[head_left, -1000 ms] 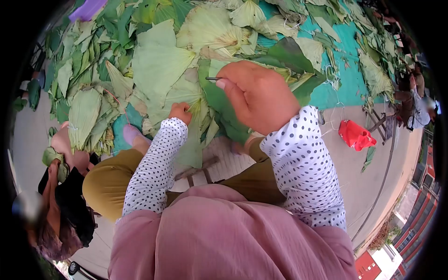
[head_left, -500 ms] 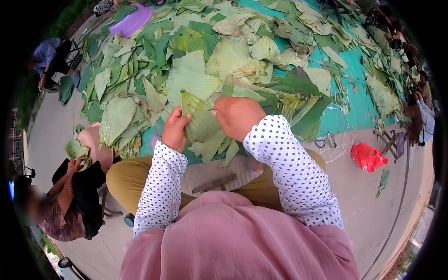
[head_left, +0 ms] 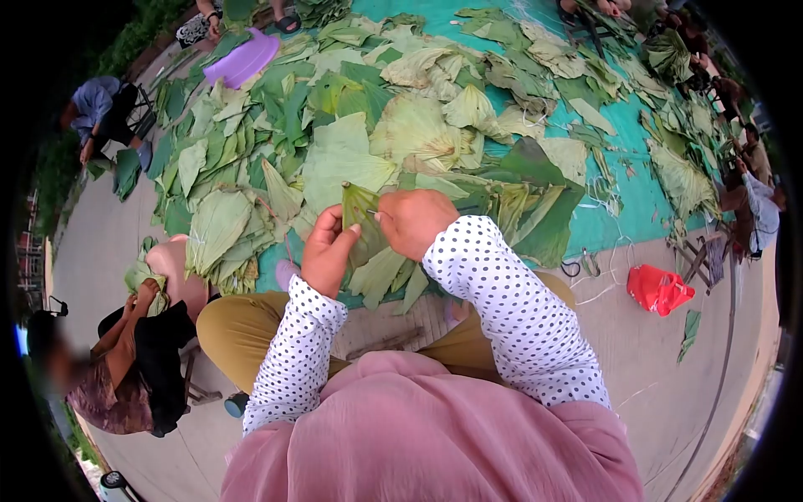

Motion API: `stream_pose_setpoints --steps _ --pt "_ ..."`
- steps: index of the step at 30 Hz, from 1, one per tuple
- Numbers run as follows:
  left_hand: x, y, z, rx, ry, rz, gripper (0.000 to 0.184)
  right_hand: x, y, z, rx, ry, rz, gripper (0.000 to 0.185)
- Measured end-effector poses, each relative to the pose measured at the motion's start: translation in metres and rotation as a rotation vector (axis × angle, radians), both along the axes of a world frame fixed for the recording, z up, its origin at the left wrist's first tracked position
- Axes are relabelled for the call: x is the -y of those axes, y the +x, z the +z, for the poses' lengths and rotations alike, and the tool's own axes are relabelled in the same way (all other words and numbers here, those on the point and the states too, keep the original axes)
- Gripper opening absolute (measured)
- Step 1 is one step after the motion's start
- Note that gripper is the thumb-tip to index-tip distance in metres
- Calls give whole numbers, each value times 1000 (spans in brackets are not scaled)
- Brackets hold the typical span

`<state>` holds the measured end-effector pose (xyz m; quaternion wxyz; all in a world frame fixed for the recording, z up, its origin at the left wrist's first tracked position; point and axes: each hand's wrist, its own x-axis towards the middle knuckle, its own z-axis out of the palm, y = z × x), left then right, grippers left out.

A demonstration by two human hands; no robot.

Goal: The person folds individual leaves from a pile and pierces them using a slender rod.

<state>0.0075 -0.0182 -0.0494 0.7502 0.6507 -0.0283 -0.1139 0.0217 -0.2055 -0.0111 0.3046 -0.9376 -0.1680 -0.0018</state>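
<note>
Between my two hands a folded lotus leaf (head_left: pixel 360 219) points its tip upward. My left hand (head_left: pixel 327 255) is closed on the leaf's left edge, thumb in front. Closed beside the leaf's right side, my right hand (head_left: pixel 416 224) pinches a thin, dark, needle-like tool (head_left: pixel 375 213) whose end is at the leaf; most of it is hidden by the fingers. More lotus leaves lie right behind and below, including a large pale leaf (head_left: pixel 345 159) and a darker green leaf (head_left: pixel 548 205) right of my right hand.
Heaped leaves (head_left: pixel 242 138) cover a teal tarp (head_left: pixel 623 197). A purple plastic piece (head_left: pixel 242 60) lies at the back left. Scissors (head_left: pixel 571 268), white string and a red bag (head_left: pixel 659 289) are at the right. A person (head_left: pixel 125 351) sits at the left; others sit around the tarp.
My left hand has turned more upright and shifted slightly right and down, its fingers now behind the leaf. The leaf looks narrower and sits lower. My right hand moved slightly down.
</note>
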Motion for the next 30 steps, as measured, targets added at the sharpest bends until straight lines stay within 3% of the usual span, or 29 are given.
stream_pose_setpoints --steps 10,12,16,18,25,27,30 --pt "8 -3 0 85 34 -77 29 1 3 5 -58 -60 18 17" --pt "7 -4 5 -62 -107 -35 28 2 3 13 -165 -87 -13 20" --pt "4 2 17 -255 -396 -42 25 5 3 6 -96 -21 10 20" --pt "2 3 1 -281 -234 -7 23 2 2 1 -100 -22 58 17" --pt "5 7 -6 -204 -114 32 8 8 3 -7 68 1 160 18" --pt "10 7 -1 -184 -63 64 8 9 -3 7 -51 268 25 29" --pt "15 9 -4 -116 15 97 9 11 -6 32 -239 375 72 37"
